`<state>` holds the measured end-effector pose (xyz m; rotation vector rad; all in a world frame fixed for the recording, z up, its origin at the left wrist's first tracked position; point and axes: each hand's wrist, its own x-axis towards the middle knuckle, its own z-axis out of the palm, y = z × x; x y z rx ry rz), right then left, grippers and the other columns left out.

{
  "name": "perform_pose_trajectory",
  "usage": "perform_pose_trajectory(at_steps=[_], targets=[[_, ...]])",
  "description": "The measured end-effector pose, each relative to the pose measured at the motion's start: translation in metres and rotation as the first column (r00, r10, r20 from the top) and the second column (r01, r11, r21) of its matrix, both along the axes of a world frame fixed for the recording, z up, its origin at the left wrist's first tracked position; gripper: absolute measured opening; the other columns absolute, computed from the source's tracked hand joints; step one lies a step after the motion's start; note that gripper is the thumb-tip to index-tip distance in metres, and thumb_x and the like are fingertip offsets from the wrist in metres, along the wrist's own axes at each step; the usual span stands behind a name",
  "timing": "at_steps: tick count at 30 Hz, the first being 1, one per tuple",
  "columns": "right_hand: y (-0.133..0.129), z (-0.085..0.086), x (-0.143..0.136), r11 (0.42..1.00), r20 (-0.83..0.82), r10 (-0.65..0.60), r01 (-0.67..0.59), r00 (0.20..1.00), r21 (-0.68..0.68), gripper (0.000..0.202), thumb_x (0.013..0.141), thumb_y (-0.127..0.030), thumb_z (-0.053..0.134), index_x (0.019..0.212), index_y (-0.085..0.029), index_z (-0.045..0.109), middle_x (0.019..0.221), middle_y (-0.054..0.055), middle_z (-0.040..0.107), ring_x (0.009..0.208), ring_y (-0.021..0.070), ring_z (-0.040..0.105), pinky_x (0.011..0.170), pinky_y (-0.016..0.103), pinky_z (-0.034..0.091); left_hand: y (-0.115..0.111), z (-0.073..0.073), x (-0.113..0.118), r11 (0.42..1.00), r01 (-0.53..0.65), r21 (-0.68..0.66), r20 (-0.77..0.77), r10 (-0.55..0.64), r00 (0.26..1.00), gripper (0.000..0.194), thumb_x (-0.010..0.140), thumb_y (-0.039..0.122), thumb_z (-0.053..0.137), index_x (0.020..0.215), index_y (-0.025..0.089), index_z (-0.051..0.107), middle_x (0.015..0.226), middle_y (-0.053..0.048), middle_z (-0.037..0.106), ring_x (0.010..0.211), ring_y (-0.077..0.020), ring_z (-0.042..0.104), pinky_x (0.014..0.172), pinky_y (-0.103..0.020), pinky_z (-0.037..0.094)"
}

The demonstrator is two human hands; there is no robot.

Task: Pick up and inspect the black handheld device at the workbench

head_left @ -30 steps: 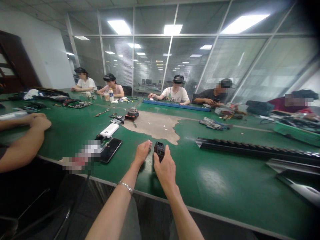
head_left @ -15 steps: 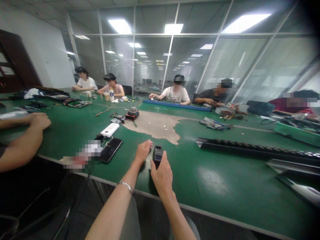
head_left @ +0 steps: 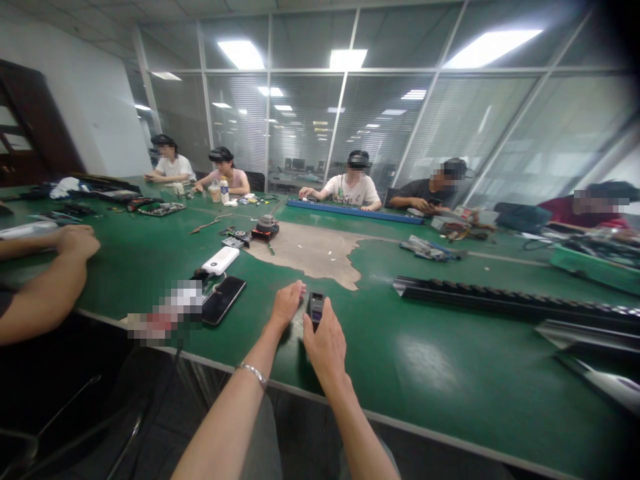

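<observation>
A small black box-shaped device (head_left: 316,305) with a dark panel on its face stands near the front of the green table (head_left: 370,360). My right hand (head_left: 327,343) is around its lower part, thumb on the left side and fingers along the right. Just left of the device is my left hand (head_left: 287,305), palm turned inward and fingers loosely extended, with nothing visible in it. A gap separates it from the device. The right palm hides the device's lower end.
Left of my hands lie a black phone (head_left: 224,300) and a white power bank (head_left: 221,261). Long black strips (head_left: 500,297) extend along the right. Beyond are a bare brown patch (head_left: 315,250), a dark round part (head_left: 265,225) and a green basket (head_left: 595,267). Several people sit around; a neighbour's arm (head_left: 55,287) rests at left.
My right thumb and fingers have shifted slightly up along the black device, covering a little more of it. My left hand has stayed nearly still.
</observation>
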<state>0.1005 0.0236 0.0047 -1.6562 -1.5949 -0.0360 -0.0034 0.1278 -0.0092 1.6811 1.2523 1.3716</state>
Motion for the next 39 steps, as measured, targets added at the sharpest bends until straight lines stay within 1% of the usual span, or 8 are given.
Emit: perform_pose_trajectory(at_steps=[4,8,11,14,20,26,33,39], targets=[[0.002,0.004,-0.001,1.0,-0.032,-0.009,0.01,0.999,0.006,0.066,0.089,-0.039,0.043,0.143,-0.003,0.031,0.135,0.023,0.05,0.121,0.0305,0.051,0.097,0.042,0.043,0.001,-0.001,0.0,1.0,0.004,0.005,0.012,-0.004,1.0,0.057,0.095,0.053,0.028,0.102,0.016,0.07,0.091,-0.008,0.074,0.075,-0.0168,0.069,0.072,-0.028,0.054],[0.004,0.02,0.0,0.999,-0.087,-0.006,0.01,0.996,0.051,0.067,0.088,-0.04,0.045,0.142,-0.003,0.032,0.133,0.023,0.051,0.119,0.0309,0.053,0.096,0.043,0.043,0.001,-0.001,-0.001,1.0,0.0,-0.003,0.002,0.0,1.0,0.056,0.095,0.053,0.028,0.102,0.017,0.071,0.09,-0.008,0.074,0.075,-0.0167,0.069,0.071,-0.028,0.054],[0.002,0.034,0.007,0.996,-0.144,-0.014,0.027,0.989,0.083,0.069,0.087,-0.043,0.047,0.144,-0.006,0.032,0.133,0.022,0.052,0.118,0.0308,0.054,0.096,0.043,0.043,0.0,0.0,0.0,1.0,-0.008,-0.004,-0.006,0.008,1.0,0.057,0.095,0.053,0.028,0.102,0.016,0.07,0.091,-0.008,0.074,0.076,-0.0167,0.069,0.072,-0.028,0.053],[-0.001,0.038,0.022,0.991,-0.185,-0.04,0.062,0.982,0.118,0.07,0.086,-0.044,0.048,0.144,-0.009,0.031,0.134,0.019,0.051,0.119,0.0295,0.053,0.099,0.043,0.042,-0.001,0.001,0.0,1.0,-0.003,0.005,-0.001,0.003,1.0,0.058,0.095,0.053,0.027,0.102,0.015,0.07,0.092,-0.009,0.074,0.076,-0.0165,0.069,0.073,-0.028,0.053],[-0.007,0.011,0.051,0.989,-0.17,-0.098,0.114,0.981,0.091,0.069,0.086,-0.043,0.048,0.142,-0.005,0.034,0.135,0.022,0.049,0.12,0.0305,0.052,0.101,0.044,0.04,0.0,-0.001,0.001,1.0,0.002,-0.002,-0.002,-0.002,1.0,0.058,0.095,0.053,0.027,0.103,0.016,0.07,0.092,-0.009,0.074,0.077,-0.0169,0.069,0.073,-0.029,0.054],[-0.007,-0.011,0.054,0.993,-0.148,-0.084,0.095,0.985,0.072,0.071,0.088,-0.043,0.045,0.144,-0.004,0.029,0.138,0.024,0.046,0.124,0.0304,0.049,0.102,0.044,0.039,0.0,-0.001,0.0,1.0,0.006,0.002,-0.01,-0.006,1.0,0.058,0.094,0.054,0.027,0.103,0.015,0.07,0.093,-0.009,0.074,0.078,-0.0176,0.069,0.074,-0.03,0.054],[-0.009,-0.018,0.053,0.995,-0.093,-0.082,0.086,0.992,0.046,0.081,0.082,-0.043,0.052,0.145,0.0,0.024,0.141,0.026,0.04,0.129,0.0329,0.042,0.104,0.045,0.038,-0.001,-0.001,0.0,1.0,0.001,0.003,-0.01,-0.001,1.0,0.058,0.094,0.054,0.027,0.103,0.015,0.07,0.093,-0.01,0.074,0.078,-0.0175,0.07,0.074,-0.03,0.054],[-0.012,-0.014,0.053,0.992,-0.04,-0.076,0.079,0.996,0.097,0.078,0.082,-0.039,0.052,0.145,-0.003,0.025,0.143,0.022,0.039,0.13,0.0317,0.04,0.106,0.046,0.035,0.002,-0.003,0.001,1.0,0.003,-0.004,-0.003,-0.003,1.0,0.059,0.094,0.054,0.027,0.103,0.014,0.07,0.093,-0.01,0.074,0.076,-0.0171,0.069,0.072,-0.029,0.054]])
